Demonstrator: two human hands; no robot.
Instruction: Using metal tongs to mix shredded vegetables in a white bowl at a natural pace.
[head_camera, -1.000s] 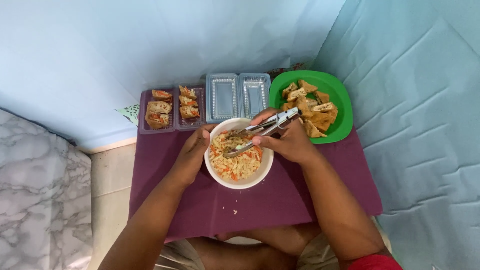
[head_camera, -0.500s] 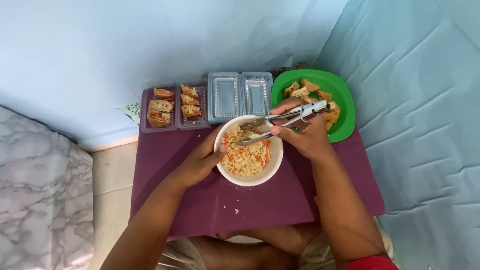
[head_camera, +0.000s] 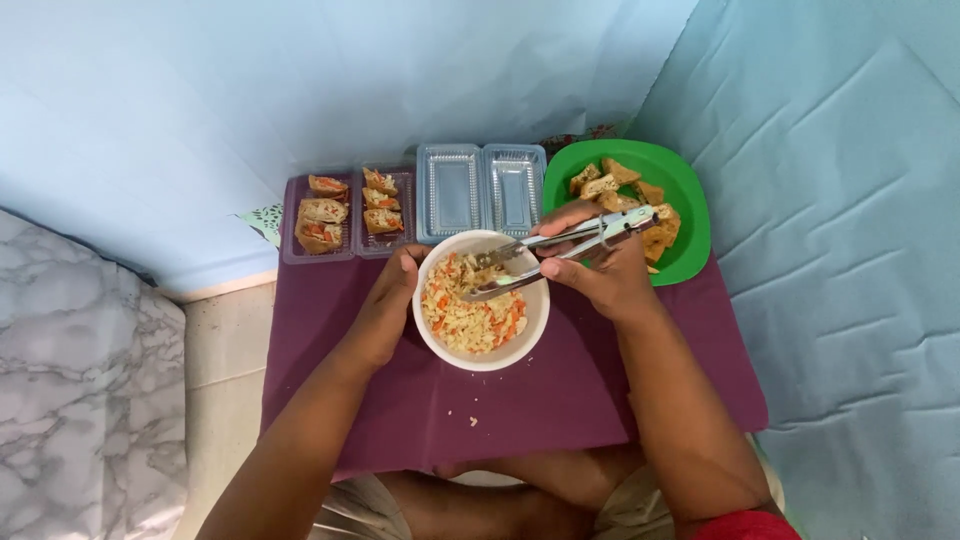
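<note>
A white bowl (head_camera: 535, 325) of shredded cabbage and carrot filling (head_camera: 470, 310) sits on the purple table (head_camera: 400, 400). My left hand (head_camera: 385, 305) grips the bowl's left rim. My right hand (head_camera: 595, 265) holds metal tongs (head_camera: 560, 250) whose tips dip into the filling at the bowl's upper middle. Behind my right hand a green plate (head_camera: 690, 200) carries several fried tofu pieces (head_camera: 610, 180).
An open clear plastic box (head_camera: 340, 250) at the back left holds several stuffed tofu pieces (head_camera: 322, 222). An empty open clear plastic box (head_camera: 480, 190) lies beside it. Light blue cloth hangs behind and to the right; a marble-patterned surface (head_camera: 80, 370) is at left.
The bowl, both hands and the tongs have shifted a little to the right in view. The tongs' tips stay in the filling.
</note>
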